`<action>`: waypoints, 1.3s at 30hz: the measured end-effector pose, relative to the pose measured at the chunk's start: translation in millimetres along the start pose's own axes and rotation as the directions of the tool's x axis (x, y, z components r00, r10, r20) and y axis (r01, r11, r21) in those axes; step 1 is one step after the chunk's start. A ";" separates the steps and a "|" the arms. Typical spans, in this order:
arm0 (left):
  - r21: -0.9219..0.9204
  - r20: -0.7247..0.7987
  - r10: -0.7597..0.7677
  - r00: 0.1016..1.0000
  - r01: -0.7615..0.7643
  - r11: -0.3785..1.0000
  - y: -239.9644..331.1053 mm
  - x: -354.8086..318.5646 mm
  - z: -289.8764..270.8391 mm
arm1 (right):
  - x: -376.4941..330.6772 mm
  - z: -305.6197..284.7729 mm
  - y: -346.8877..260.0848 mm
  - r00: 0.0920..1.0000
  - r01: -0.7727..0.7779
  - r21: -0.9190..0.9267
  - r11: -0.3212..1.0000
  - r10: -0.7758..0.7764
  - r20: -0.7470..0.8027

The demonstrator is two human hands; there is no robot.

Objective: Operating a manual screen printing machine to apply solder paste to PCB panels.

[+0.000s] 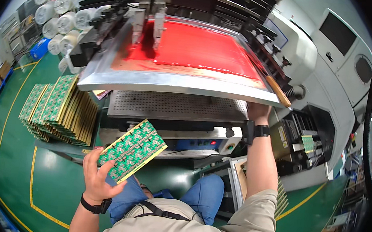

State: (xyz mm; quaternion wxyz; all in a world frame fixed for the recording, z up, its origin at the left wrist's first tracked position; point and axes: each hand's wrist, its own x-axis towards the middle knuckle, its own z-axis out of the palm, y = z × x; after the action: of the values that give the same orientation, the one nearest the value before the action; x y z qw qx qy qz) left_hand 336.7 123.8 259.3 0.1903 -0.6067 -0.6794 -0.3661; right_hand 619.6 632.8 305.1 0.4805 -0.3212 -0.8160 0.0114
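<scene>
A green circuit board panel (pixel 133 152) with yellow edge strips is tilted in front of me. My left hand (pixel 97 177) grips it at its lower left end, thumb and fingers closed on it. Ahead is a silver-framed printing screen (pixel 175 85) spread with red ink (pixel 196 46). My right hand (pixel 258 113) reaches under the right front corner of that frame, its fingers hidden. Beneath the raised screen lies a perforated metal bed (pixel 173 108); no board shows on its visible part.
Stacked circuit board panels (pixel 60 109) stand at the left. A wooden-handled spatula (pixel 278 92) rests on the frame's right edge. More panels (pixel 281 199) stand low at the right, beside a machine (pixel 301 139) holding one board. White tubs (pixel 61 21) are piled far left.
</scene>
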 end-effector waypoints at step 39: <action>-0.227 0.311 0.111 0.944 -0.039 0.973 -25.3 165.4 29.1 | -80.3 -49.7 -2.2 0.911 -0.393 0.164 0.905 0.407 -0.067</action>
State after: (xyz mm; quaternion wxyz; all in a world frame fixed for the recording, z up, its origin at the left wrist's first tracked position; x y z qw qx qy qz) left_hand 286.1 258.4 349.6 0.0233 -0.7009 -0.6335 -0.3269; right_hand 684.4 573.7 270.1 0.5303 -0.4457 -0.7046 0.1536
